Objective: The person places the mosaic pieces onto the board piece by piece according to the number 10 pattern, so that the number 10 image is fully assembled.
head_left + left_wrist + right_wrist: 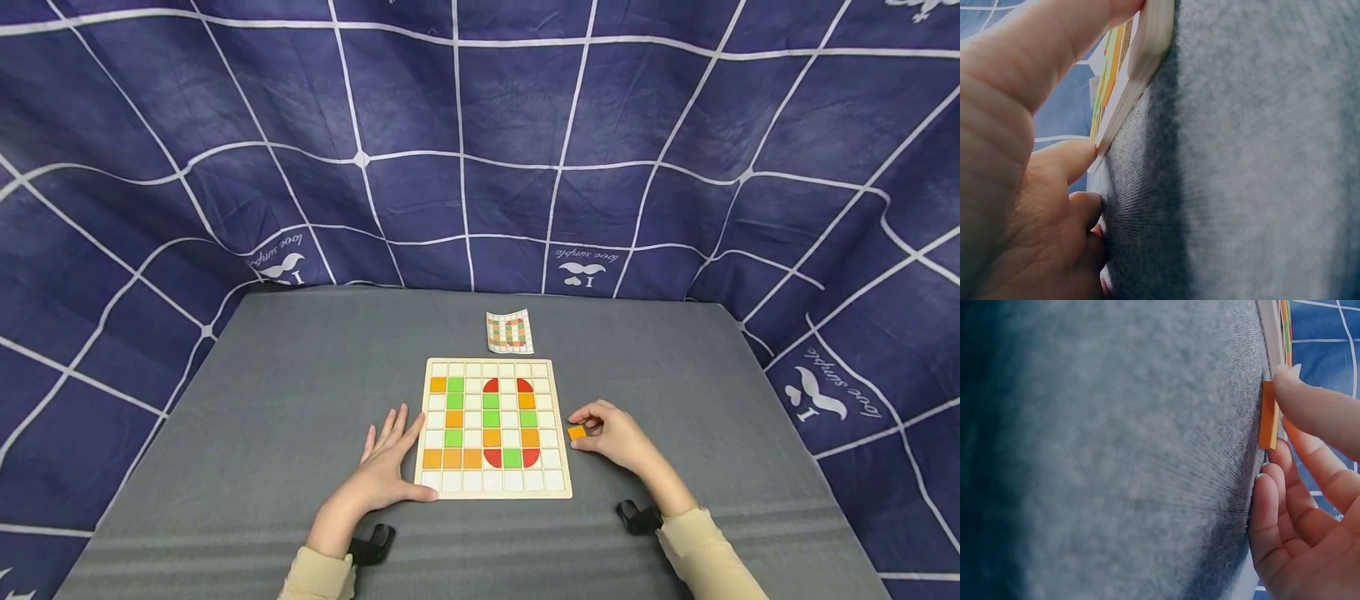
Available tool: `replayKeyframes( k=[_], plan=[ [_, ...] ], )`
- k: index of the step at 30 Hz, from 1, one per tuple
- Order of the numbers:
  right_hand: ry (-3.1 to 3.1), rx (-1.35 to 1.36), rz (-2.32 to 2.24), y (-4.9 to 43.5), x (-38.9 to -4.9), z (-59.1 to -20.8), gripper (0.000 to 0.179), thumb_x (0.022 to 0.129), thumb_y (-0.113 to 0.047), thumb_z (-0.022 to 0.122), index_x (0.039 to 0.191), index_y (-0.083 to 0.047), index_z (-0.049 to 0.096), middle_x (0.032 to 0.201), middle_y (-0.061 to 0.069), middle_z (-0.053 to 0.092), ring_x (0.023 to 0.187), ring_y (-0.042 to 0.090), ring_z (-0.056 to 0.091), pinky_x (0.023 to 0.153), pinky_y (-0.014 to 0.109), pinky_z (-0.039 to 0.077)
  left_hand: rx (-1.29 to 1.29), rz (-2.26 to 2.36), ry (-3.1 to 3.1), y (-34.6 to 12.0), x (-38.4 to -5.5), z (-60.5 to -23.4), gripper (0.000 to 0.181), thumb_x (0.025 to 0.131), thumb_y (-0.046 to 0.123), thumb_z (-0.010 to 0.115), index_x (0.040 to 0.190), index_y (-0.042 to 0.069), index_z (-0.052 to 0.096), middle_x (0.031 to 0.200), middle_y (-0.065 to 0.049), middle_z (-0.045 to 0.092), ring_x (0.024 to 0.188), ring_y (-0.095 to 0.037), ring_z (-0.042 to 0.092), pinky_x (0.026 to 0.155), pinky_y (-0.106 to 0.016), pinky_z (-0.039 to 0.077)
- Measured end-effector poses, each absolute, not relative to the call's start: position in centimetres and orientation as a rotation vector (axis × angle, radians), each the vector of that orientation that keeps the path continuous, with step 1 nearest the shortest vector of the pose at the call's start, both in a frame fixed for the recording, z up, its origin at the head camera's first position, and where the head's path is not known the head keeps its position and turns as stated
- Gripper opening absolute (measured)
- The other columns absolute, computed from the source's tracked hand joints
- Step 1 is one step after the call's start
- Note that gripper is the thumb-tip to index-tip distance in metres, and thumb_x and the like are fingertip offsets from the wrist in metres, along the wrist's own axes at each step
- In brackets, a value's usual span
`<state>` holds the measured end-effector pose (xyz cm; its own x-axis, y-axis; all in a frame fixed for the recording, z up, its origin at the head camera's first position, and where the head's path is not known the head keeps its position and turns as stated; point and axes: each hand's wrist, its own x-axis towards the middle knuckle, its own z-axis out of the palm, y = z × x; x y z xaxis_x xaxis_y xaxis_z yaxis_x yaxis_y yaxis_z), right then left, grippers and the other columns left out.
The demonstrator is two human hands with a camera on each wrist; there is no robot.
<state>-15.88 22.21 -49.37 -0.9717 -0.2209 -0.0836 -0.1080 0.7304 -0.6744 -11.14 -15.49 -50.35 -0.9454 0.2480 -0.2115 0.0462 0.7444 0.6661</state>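
A square wooden grid board [495, 495] lies on the grey table, with orange, green and red tiles in some of its white cells. My left hand [384, 472] rests at the board's left side, fingers spread and straight. Its thumb touches the bottom-left corner and its index finger the left edge; the left wrist view shows both against the board's side [1141, 72]. Just right of the board, my right hand [617, 435] pinches an orange square tile [576, 432] between thumb and fingers. Close up in the right wrist view, the orange tile [1268, 415] appears at the cloth surface beside the board.
Behind the board lies a small pattern card [509, 332] printed with a coloured grid. Grey cloth [315, 358] covers the table. A dark blue curtain [495, 200] with white lines hangs at the back and sides. Black straps [639, 517] sit at both wrists.
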Motion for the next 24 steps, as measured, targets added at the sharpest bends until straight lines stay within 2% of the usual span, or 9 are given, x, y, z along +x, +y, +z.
replayKeyframes(
  k=[8, 16, 24],
  plan=[
    [2.772, -0.213, -1.018, 22.1, -15.7, -49.1, 0.027, 0.070, -0.008, 0.087, 0.091, -0.011, 0.070, 0.084, -0.002, 0.058, 0.077, 0.011, 0.051, 0.068, 0.022, 0.045, 0.232, 1.009, 2.659, -15.4, -11.1, -50.4, 0.126, 0.058, 0.041, 0.094, 0.157, 0.009, 0.023, 0.165, -0.019, 0.004, 0.153, -0.039, -0.002, 0.120, -0.060, -0.008],
    [2.775, -0.175, -1.105, 21.7, -16.1, -48.9, 0.020, 0.075, -0.003, 0.083, 0.088, -0.008, 0.069, 0.076, 0.000, 0.059, 0.067, 0.011, 0.051, 0.059, 0.021, 0.043, 0.232, 1.020, 2.635, -15.5, -11.0, -50.2, 0.126, 0.059, 0.043, 0.094, 0.157, 0.010, 0.023, 0.165, -0.019, 0.003, 0.153, -0.039, -0.003, 0.119, -0.060, -0.009],
    [2.779, -0.098, -1.335, 20.5, -17.5, -47.9, 0.021, 0.079, -0.002, 0.079, 0.098, -0.004, 0.069, 0.087, 0.006, 0.067, 0.077, 0.013, 0.060, 0.067, 0.019, 0.051, 0.236, 1.020, 2.640, -15.5, -11.1, -50.3, 0.126, 0.058, 0.043, 0.094, 0.157, 0.010, 0.023, 0.165, -0.019, 0.004, 0.153, -0.039, -0.003, 0.119, -0.060, -0.009]
  ],
)
